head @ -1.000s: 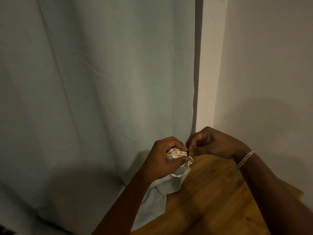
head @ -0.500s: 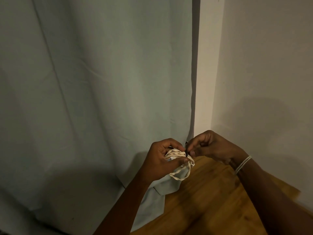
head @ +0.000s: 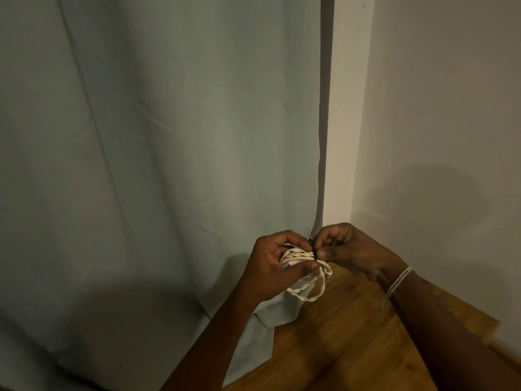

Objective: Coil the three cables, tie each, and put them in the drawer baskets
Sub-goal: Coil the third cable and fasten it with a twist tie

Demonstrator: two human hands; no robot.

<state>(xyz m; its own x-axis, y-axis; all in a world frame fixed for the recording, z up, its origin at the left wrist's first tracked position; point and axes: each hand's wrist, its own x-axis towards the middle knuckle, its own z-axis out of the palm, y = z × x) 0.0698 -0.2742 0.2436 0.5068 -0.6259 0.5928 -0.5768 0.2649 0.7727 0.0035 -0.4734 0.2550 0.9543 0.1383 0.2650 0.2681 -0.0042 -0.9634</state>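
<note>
A cream-white coiled cable point(head: 306, 277) is bunched in my left hand point(head: 275, 268), with its loops hanging out below the thumb. My right hand point(head: 349, 249) meets it from the right. Its thumb and forefinger pinch a small black tie point(head: 315, 251) at the top of the coil. Both hands are held above a wooden surface, close in front of a curtain. No drawer, basket or other cable shows.
A pale blue-grey curtain point(head: 158, 165) fills the left and middle, its hem resting on the wooden surface point(head: 352, 340). A plain wall point(head: 439, 122) and corner stand on the right. A thin white band point(head: 399, 282) circles my right wrist.
The hands stay together on the coil; only the fingertips shift slightly at the tie. The view has drifted a little.
</note>
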